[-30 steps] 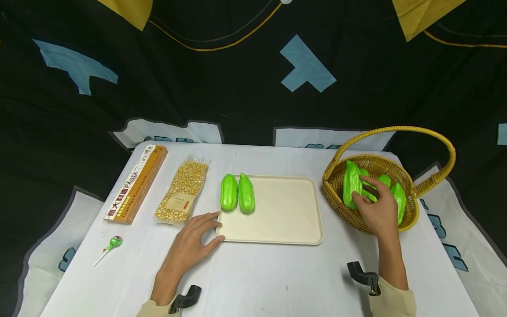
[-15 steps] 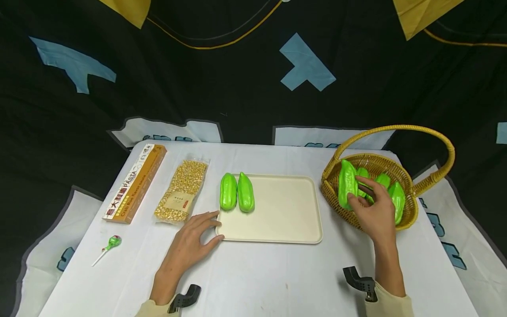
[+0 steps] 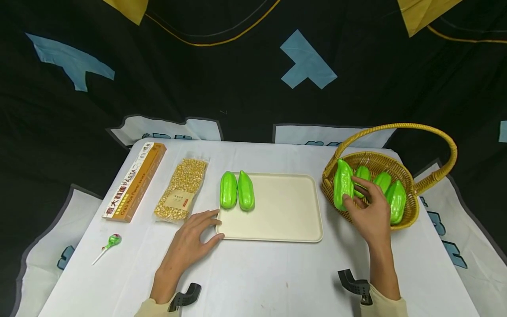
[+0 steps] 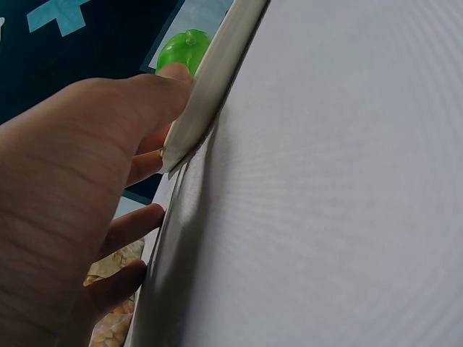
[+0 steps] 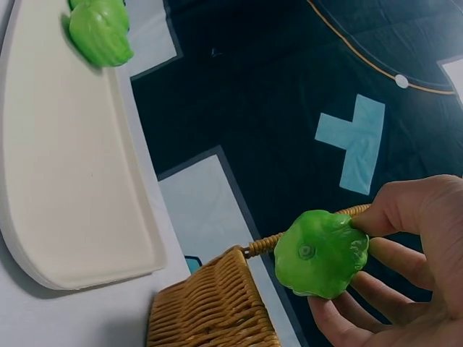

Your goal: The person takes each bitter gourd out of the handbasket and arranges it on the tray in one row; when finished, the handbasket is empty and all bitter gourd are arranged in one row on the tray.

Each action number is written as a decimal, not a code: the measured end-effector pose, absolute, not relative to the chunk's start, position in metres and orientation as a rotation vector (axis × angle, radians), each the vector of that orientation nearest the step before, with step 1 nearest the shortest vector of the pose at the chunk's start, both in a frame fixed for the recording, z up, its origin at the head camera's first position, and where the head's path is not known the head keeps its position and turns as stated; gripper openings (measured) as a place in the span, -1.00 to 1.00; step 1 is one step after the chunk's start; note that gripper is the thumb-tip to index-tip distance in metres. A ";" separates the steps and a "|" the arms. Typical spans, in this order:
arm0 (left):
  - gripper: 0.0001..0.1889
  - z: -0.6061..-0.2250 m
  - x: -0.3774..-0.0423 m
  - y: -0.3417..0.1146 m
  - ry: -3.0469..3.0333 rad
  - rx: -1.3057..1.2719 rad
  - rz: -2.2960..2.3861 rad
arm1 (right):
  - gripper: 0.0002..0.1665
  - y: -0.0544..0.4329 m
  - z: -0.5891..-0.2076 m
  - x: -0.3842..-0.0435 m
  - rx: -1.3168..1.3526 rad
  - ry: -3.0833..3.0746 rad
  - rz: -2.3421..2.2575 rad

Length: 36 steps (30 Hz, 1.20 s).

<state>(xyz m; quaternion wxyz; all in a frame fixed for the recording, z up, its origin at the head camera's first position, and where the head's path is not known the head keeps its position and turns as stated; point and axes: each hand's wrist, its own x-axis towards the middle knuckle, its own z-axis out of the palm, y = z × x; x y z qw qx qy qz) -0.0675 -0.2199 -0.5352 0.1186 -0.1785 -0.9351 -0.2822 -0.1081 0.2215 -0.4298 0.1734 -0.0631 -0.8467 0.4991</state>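
A dark cloth (image 3: 198, 88) with pale blue shapes (image 3: 313, 59) hangs behind everything, and before it stands the white-covered table (image 3: 253, 277). On the person's right there's a woven basket (image 3: 382, 163), its handle (image 3: 453, 154) arching over it. The cream tray (image 3: 281, 207) lies flat near the middle. Off to the person's left I see a long pasta box (image 3: 134, 182), set at a slant, and between it and the tray, a clear bag of yellow kernels (image 3: 183, 189).

The left hand (image 3: 192, 240) is loosely spread, thumb and fingertips resting against the tray's near left corner. The right hand (image 3: 372, 215) pinches a ribbed green gourd (image 3: 343, 185) between thumb and fingers, nearly upright over the basket's left side; I can't tell whether it brushes the rim. Three more gourds (image 3: 396, 202) sit inside the basket, and a pair (image 3: 246, 191) lies side by side on the tray's far left part.

Smallest is a green-wrapped lollipop (image 3: 114, 240), on the table just nearer than the pasta box, its white stick (image 3: 98, 257) angled toward the person.
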 end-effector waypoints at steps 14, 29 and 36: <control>-0.61 -0.534 -0.068 -0.220 -2.708 -0.545 -0.823 | -0.39 0.207 -0.436 -0.100 -0.145 -2.322 1.543; -0.61 -0.536 -0.068 -0.220 -2.721 -0.539 -0.835 | -0.40 0.179 -0.461 -0.111 0.040 -2.370 1.656; -0.59 -0.536 -0.068 -0.221 -2.722 -0.539 -0.826 | -0.40 0.166 -0.473 -0.119 0.074 -2.448 1.637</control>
